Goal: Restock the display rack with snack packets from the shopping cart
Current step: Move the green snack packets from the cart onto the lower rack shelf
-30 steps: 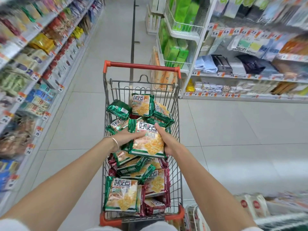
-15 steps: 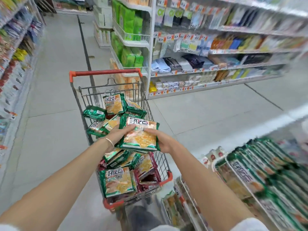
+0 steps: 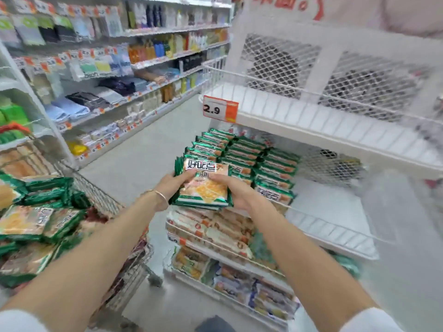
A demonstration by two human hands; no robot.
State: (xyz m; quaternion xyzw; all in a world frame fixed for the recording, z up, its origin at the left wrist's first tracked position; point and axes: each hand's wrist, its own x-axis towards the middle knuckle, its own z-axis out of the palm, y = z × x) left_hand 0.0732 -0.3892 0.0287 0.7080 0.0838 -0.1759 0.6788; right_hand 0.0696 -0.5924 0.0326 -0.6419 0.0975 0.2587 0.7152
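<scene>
My left hand (image 3: 170,186) and right hand (image 3: 239,193) clasp snack packets (image 3: 203,188), now facing the display rack (image 3: 311,122); cart (image 3: 96,192) lower left, shop aisle.

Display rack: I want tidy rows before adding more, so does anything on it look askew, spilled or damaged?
Nothing stands out. The green packets on the display rack stand in even rows on its middle shelf, none toppled or spilled. The left hand and right hand hold a squared-up stack of packets in front of them.
</scene>
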